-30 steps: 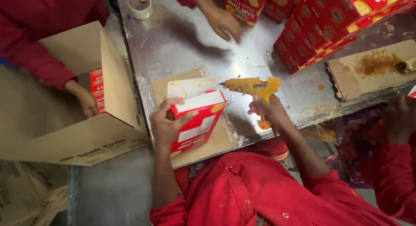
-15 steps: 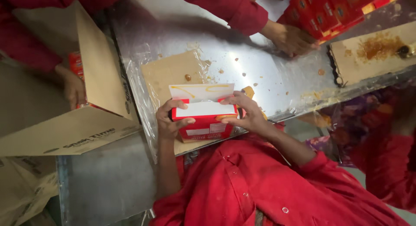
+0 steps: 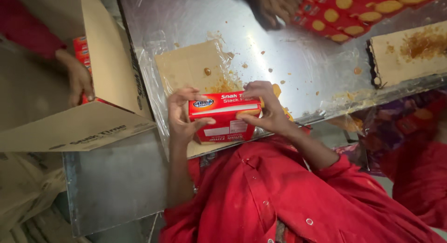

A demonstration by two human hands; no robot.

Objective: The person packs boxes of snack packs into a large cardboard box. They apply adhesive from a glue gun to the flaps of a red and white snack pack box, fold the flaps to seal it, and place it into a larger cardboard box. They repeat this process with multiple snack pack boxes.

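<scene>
Two bare hands grip a red snack box (image 3: pixel 223 117) over a glue-stained cardboard sheet (image 3: pixel 191 68) on a steel table (image 3: pixel 288 47).

The left hand (image 3: pixel 182 117) and right hand (image 3: pixel 263 108) clamp its ends; the box is red with a white band. Its lower edge is blurred, and a co-worker's hand (image 3: pixel 77 77) is partly hidden inside a brown carton (image 3: pixel 93 117).

Packing line in a food factory: steel worktable (image 3: pixel 298 52), stacked red biscuit cartons (image 3: pixel 368 12), open corrugated shipping box (image 3: pixel 107 70), glue-stained cardboard pads (image 3: pixel 186 68).
</scene>
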